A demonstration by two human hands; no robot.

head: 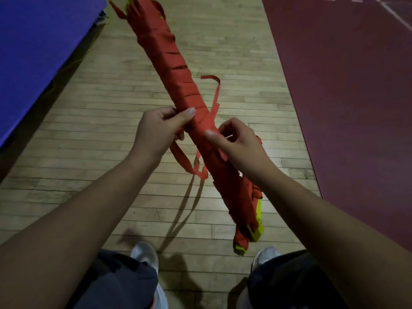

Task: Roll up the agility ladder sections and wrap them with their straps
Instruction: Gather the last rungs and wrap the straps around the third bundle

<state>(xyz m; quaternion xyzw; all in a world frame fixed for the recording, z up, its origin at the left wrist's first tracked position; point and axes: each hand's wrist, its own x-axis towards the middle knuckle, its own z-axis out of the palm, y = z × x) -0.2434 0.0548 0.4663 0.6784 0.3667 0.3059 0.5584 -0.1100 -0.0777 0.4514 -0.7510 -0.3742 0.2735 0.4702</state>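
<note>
A long rolled agility ladder bundle (178, 70), wound in red straps with yellow-green rungs showing at both ends, slants from top centre down to the lower right, held above the floor. My left hand (156, 132) grips the bundle near its middle, thumb laid over the top. My right hand (236, 143) sits just below it on the bundle's right side, thumb pressed on the wrap and fingers curled round a red strap. A loose red strap end (215, 94) curls up to the right, and more strap tails (191, 166) hang under my left hand.
Wooden gym floor (111, 108) lies below. A blue mat (38, 52) fills the upper left, and a dark red floor area (345, 97) runs along the right. My own legs and white shoes (145, 253) are at the bottom edge.
</note>
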